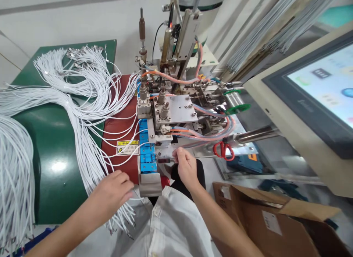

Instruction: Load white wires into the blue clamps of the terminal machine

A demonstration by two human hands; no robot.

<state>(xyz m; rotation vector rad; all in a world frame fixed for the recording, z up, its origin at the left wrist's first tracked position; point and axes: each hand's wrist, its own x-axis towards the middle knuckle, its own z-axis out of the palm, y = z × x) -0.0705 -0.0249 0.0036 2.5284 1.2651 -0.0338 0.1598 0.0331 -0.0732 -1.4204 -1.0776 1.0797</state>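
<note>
My left hand (114, 187) is over the lower end of a bundle of white cables (85, 157), its fingers curled in and slightly blurred. One white cable shows just below its thumb, but I cannot tell whether the fingers grip it. To the right of the blue clamp blocks (148, 157), my right hand (186, 165) is closed in a pinch. What lies between its fingertips is too small to make out. Several white cables run from the bundle to the row of blue blocks on the machine (176, 109). A bent metal guard (150, 184) sits at the row's near end, between my hands.
Red-handled scissors (224, 150) rest beside the machine, below a green-rimmed wire spool (237, 101). A screen (325, 76) stands at the right, above an open cardboard box (275, 220). More white cables (13, 168) lie on the green table (59, 183).
</note>
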